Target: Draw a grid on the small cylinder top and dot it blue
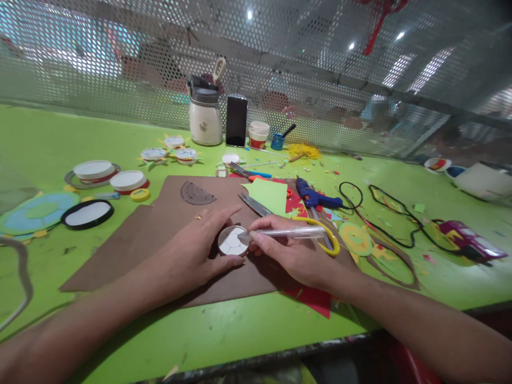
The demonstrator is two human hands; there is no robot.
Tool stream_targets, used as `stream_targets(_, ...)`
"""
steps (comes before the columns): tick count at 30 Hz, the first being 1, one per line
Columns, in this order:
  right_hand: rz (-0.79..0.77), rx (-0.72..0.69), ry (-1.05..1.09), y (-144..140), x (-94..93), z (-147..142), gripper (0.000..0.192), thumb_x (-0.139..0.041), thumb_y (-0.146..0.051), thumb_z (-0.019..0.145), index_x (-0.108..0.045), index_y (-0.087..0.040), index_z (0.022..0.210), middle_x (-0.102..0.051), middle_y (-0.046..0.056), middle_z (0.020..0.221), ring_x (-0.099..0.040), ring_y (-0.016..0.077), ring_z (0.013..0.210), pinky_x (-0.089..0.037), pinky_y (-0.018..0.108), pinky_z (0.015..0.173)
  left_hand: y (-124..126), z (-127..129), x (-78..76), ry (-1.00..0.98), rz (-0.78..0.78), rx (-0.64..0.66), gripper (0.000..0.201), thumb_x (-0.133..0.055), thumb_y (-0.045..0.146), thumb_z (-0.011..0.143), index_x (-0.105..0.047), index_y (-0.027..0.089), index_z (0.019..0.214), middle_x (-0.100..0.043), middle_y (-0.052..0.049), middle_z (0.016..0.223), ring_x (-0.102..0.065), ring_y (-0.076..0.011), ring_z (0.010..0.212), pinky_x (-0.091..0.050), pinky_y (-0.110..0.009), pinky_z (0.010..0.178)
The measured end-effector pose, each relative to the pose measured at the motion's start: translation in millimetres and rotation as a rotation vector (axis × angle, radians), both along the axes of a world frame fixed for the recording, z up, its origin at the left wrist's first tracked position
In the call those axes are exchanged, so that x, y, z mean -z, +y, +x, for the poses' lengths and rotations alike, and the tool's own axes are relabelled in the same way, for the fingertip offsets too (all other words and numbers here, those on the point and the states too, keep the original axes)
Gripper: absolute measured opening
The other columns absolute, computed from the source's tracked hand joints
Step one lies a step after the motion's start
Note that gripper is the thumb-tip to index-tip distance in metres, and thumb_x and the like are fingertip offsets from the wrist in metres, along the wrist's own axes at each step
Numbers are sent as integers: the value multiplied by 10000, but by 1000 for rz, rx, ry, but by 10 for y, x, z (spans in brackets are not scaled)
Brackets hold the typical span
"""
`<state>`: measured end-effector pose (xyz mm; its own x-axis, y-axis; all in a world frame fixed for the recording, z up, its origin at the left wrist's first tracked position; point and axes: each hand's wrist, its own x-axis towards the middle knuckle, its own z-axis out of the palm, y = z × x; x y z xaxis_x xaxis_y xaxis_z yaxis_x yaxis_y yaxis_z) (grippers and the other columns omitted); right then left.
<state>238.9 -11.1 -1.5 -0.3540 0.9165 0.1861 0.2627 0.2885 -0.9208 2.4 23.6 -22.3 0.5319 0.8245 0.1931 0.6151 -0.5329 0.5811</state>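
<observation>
Thumb and fingers of my left hand [208, 234] grip the rim of a small round white disc [232, 246], which has lines drawn on it like a soccer ball and some greyish patches. A pen with a clear barrel [298, 232] is held in my right hand [286, 250], its tip touching the disc or just over it. Both hands rest over a brown cardboard sheet [192, 290]. Behind them lie a protractor [197, 193], a light-green paper piece [269, 194] and yellow-handled scissors [335, 246], the latter partly hidden by my right hand.
A blue glue gun [316, 196] with a black cord lies right. Round white lids [128, 181] and a black-rimmed disc [88, 214] lie left. At the back stand a bottle [205, 120], a phone [236, 121] and paper cups [258, 134], before a perforated screen [152, 69].
</observation>
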Motion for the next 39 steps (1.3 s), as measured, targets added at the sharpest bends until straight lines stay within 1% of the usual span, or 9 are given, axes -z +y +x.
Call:
stream_targets(11, 22, 5, 25, 9, 4, 4, 104, -642, -334, 1019, -689, -241, 1027, -744, 7, 933, -690, 178, 851, -558, 320, 768, -19, 11, -73, 15, -45, -13, 709, -738, 503, 860, -531, 301, 1507, -716, -79, 1299, -658, -350, 1175, -510, -442, 938)
stream_targets(17, 28, 7, 83, 21, 64, 27, 138, -656, -372, 1052, -709, -246, 1035, -750, -8, 911, -699, 156, 836, -563, 295, 766, -11, 21, -57, 36, -36, -23, 664, -730, 542, 852, -589, 259, 1436, -725, -104, 1233, -674, -360, 1093, -519, -445, 871)
stream_targets(20, 13, 23, 146, 25, 44, 67, 202, -630, -417, 1081, -718, -237, 1111, -768, -5, 861, -729, 153, 791, -591, 301, 766, -26, 22, -69, 15, -11, -2, 744, -726, 549, 861, -531, 275, 1524, -738, -100, 1230, -675, -365, 1106, -521, -452, 881)
stream_targets(23, 48, 100, 175, 76, -67, 169, 263, -625, -442, 1091, -702, -240, 1241, -823, 19, 913, -776, 171, 808, -627, 333, 782, -43, 27, -99, 36, -22, -6, 793, -709, 552, 871, -492, 254, 1573, -727, -129, 1312, -674, -375, 1151, -529, -471, 922)
stream_targets(25, 126, 188, 181, 154, -161, 270, 281, -657, -463, 1075, -713, -246, 1245, -840, 25, 944, -792, 179, 834, -634, 346, 799, -49, 30, -113, 68, -31, -12, 776, -681, 540, 887, -493, 240, 1577, -723, -141, 1343, -677, -378, 1163, -536, -478, 934)
stream_targets(27, 208, 285, 221, 252, -233, 370, 264, -675, -468, 1061, -724, -242, 1188, -838, 12, 895, -787, 173, 799, -634, 342, 795, -47, 27, -108, 78, -14, -10, 762, -655, 533, 905, -483, 248, 1590, -728, -135, 1348, -684, -373, 1161, -544, -481, 942)
stream_targets(30, 239, 338, 217, 369, -270, 476, 211, -684, -418, 1039, -730, -223, 1106, -831, 14, 836, -785, 175, 762, -637, 336, 770, -36, 13, -78, 72, 40, 3, 759, -636, 540, 921, -473, 247, 1602, -740, -126, 1336, -693, -367, 1156, -555, -477, 949)
stream_targets(35, 241, 265, 16, 401, -222, 495, 254, -657, -426, 1021, -734, -190, 1075, -827, 60, 871, -786, 202, 770, -641, 351, 746, -27, -2, -53, 78, 98, 21, 766, -625, 519, 926, -455, 223, 1612, -747, -131, 1335, -697, -357, 1171, -557, -451, 964)
stream_targets(39, 287, 177, -32, 394, -165, 445, 240, -668, -412, 993, -743, -195, 1061, -812, 52, 844, -780, 213, 790, -621, 360, 773, -29, 18, -76, 87, 113, 10, 778, -622, 501, 908, -447, 235, 1617, -735, -131, 1385, -705, -342, 1142, -556, -438, 971)
